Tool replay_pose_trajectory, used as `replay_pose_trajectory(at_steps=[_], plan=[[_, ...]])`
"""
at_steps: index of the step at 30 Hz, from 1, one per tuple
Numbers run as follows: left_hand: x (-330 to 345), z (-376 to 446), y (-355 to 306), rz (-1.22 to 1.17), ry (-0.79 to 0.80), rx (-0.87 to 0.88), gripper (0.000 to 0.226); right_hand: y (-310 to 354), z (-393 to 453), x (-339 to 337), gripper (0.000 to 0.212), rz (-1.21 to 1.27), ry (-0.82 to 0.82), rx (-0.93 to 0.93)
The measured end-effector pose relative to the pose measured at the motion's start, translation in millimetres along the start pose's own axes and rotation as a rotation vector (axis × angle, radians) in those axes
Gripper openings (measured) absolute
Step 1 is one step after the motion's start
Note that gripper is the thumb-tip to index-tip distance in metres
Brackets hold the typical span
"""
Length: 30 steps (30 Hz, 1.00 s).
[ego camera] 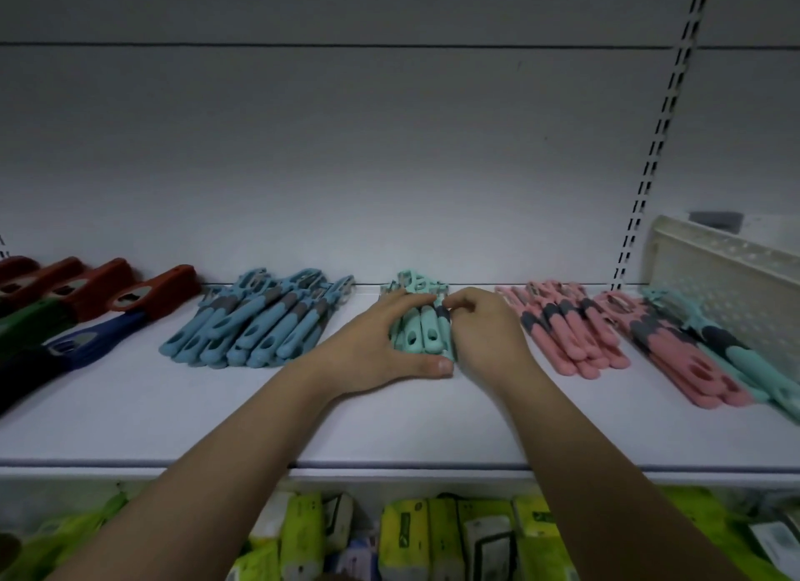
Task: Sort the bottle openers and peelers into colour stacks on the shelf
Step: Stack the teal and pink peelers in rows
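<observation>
Nearest, below the shelf lip, soft yellow-green plastic-wrapped packs (402,537) stand crowded on a lower level. Above them the smooth white shelf board (303,420) carries the sorted tools. At its middle both hands frame the mint-green stack of matte plastic peelers with grey collars (422,327): the left hand (381,342) lies against the stack's left flank, fingers (411,298) curved over the top and thumb pressed along the handle ends, while the right hand (485,333) hugs the right flank, its fingers curled and pinching the stack's upper edge. To the left sits a fanned pile of sky-blue peelers with oval handle holes (259,320); farther left lie glossy red, green and navy bottle openers with metal insets (99,303). To the right are two pink peeler piles (575,333), with teal ones beside them, then a cream perforated plastic basket (727,277).
</observation>
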<state>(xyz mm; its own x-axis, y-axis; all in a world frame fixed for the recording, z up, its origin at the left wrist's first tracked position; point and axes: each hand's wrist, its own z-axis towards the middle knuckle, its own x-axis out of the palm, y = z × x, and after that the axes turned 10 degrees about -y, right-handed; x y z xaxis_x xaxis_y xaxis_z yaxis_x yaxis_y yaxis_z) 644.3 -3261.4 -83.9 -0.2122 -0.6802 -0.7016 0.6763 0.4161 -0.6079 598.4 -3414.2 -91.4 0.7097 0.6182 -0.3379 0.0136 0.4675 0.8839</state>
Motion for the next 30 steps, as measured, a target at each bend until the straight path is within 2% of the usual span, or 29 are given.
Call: replay_pose_trajectory(at_steps=[2, 6, 9, 12, 17, 20, 23, 25, 30], plan=[[3, 0, 1, 0.025, 0.037, -0.001, 0.096, 1, -1, -1, 0.037, 0.016, -0.007, 0.003], [9, 1, 3, 0.058, 0.004, 0.016, 0.104, 2, -3, 0, 0.038, 0.043, -0.021, 0.001], [8, 3, 2, 0.040, -0.006, -0.001, 0.116, 9, -5, 0, 0.030, 0.081, 0.009, -0.013], [8, 0, 1, 0.008, -0.033, -0.005, 0.121, 18, -15, -2, 0.028, 0.006, 0.012, -0.100], [5, -7, -12, 0.151, -0.060, 0.041, 0.113, 17, -18, -43, 0.026, -0.100, -0.143, -0.294], [17, -15, -50, 0.076, -0.110, 0.224, 0.099, 16, -12, -100, 0.025, -0.257, -0.292, -0.353], [62, -4, -102, 0.028, -0.088, 0.469, 0.078, 12, -5, -157, 0.023, -0.486, -0.396, -0.304], [98, 11, -129, 0.118, -0.039, 0.573, 0.068, 10, -3, -183, 0.027, -0.708, -0.350, -0.235], [145, 42, -156, 0.298, 0.147, 0.535, 0.064, 7, -3, -207, 0.032, -1.105, -0.131, -0.031]])
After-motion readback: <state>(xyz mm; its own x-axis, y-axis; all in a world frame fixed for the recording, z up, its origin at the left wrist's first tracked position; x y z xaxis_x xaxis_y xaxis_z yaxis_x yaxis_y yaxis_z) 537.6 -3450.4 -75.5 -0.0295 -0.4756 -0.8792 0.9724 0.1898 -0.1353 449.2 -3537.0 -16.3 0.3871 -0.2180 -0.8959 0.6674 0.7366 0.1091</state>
